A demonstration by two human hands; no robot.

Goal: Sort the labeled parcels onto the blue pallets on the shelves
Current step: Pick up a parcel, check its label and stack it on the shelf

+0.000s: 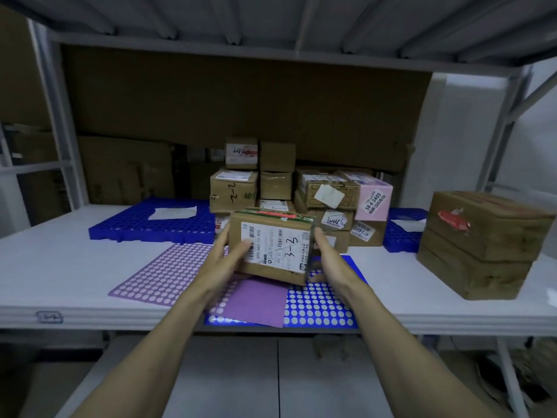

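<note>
Brown cardboard, with a white shipping label marked "3-3" by hand: that is the parcel held up in front of the stack, above the front of the white shelf. The left hand grips its left side, thumb laid across the label's barcode edge, fingers wrapped behind. The right hand holds the right side, thumb up along the edge; its fingers reach underneath, though how tightly they curl is hard to judge from here.

Below the parcel lie a blue dotted sheet, a plain purple sheet on top of it and a purple dotted sheet to the left. Just behind the parcel stands the stack of parcels, among them one marked "2-2" and a pink box. A blue pallet sits to the left of the stack with a white paper slip on it. Another blue pallet shows at the stack's right, also carrying a slip. At the far right two large brown cartons sit one on the other on the shelf.
</note>
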